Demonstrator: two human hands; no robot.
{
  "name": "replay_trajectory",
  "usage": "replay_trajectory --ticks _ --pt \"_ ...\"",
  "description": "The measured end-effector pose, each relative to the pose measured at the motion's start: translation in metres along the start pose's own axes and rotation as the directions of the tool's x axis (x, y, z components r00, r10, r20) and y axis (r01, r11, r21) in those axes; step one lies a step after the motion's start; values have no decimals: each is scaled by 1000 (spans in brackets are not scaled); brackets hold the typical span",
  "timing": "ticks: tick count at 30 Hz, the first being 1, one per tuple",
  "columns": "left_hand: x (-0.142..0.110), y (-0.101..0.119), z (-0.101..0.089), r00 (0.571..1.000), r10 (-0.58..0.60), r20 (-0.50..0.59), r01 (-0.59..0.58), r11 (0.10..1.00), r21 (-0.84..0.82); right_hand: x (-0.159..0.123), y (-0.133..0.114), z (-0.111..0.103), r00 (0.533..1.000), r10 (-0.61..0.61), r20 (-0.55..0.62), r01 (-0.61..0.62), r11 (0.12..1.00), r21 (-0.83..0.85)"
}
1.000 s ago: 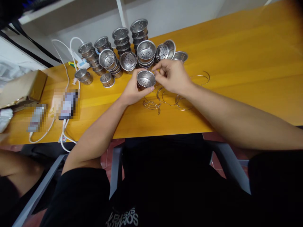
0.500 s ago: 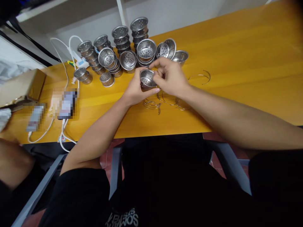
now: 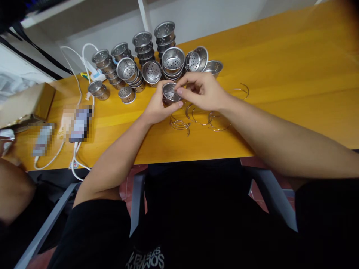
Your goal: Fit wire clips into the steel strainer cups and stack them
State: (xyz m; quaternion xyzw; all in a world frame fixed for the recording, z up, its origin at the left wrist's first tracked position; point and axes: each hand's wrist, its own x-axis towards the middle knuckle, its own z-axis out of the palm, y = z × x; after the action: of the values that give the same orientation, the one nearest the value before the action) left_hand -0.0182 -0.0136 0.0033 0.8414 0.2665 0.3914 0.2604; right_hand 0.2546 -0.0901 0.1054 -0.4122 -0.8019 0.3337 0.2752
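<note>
My left hand [image 3: 157,106] is wrapped round a small perforated metal cup [image 3: 169,98], held tilted with its mouth up. Thumb and fingers grip its outer wall. Over the right side of the cup's mouth, my right hand [image 3: 204,92] has its thumb and forefinger drawn together. Whatever lies between those fingertips is too small to make out. Below the hands, several thin wire rings [image 3: 179,126] lie loose on the table, and another open wire ring [image 3: 244,89] rests further right. Just behind stands a stack of similar cups [image 3: 173,61].
More stacked perforated cups [image 3: 142,46] line the back of the wooden table [image 3: 280,74]. Two phones [image 3: 80,124] with white charging cables and a cardboard box [image 3: 30,106] are on the left. Another person's limb [image 3: 17,190] shows at the lower left edge.
My right fingertips have moved left, from the cup's right rim to over its mouth. The cup shifted slightly right, then back left. At far left, the other person's limb has moved.
</note>
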Motion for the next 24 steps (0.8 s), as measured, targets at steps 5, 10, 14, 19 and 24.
replay_trajectory --ticks 5,10,14,19,24 --pt "-1 1 -7 1000 -3 23 4 999 -32 -1 10 -5 994 -106 17 98 960 263" --pt "-1 2 -7 999 41 8 -41 999 -4 0 12 -3 992 -127 24 112 938 327" --pt "-1 1 -5 999 45 23 -45 999 11 0 13 -3 991 -129 25 113 936 334" --pt "-1 5 -4 996 90 25 -90 996 19 8 25 2 990 -140 -31 138 874 465" --pt "-1 15 -6 994 107 7 -107 994 34 14 37 8 968 -246 -43 221 764 606"
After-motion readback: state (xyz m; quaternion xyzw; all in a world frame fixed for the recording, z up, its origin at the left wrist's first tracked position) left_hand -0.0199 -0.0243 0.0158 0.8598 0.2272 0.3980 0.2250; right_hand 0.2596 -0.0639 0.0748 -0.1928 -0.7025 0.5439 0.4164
